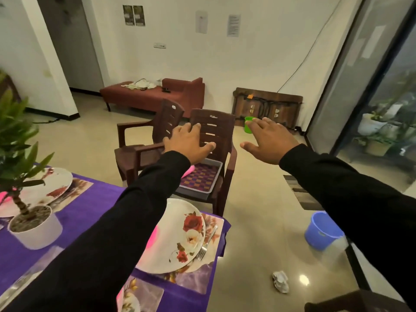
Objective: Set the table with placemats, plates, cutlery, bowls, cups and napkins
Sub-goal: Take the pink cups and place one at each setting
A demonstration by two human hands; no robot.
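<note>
Head view. Both hands stretched forward in black long sleeves, held apart, fingers spread and straight, gripping nothing. Left hand [190, 141] at 12 o'clock of the frame centre, in front of the backrest of a dark brown plastic armchair [216, 131]; contact with the backrest impossible to tell. Right hand [269, 140] at 2 o'clock, over the open floor, with a small green bucket [248, 124] showing past its fingertips.

On the armchair's seat, a grey tray lined with a purple and orange checkered pattern [202, 179], something pink at its left edge.

At 7 o'clock, a desk under a purple cloth [90, 208]. Near its right corner at 6 o'clock, a white round plate with red rose print [180, 235] on a floral placemat [213, 224], partly covered by the left sleeve; a metal fork [208, 240] just beside the plate's right rim, on the placemat. At 9 o'clock, a second floral plate [54, 185] on its own placemat, behind a green plant in a white round pot [36, 224].

On the tiled floor at 4 o'clock, a blue plastic bucket [323, 230]; at 5 o'clock, a crumpled white paper ball [281, 281]. Against the far wall at 11 o'clock, a maroon upholstered bench [144, 94].
</note>
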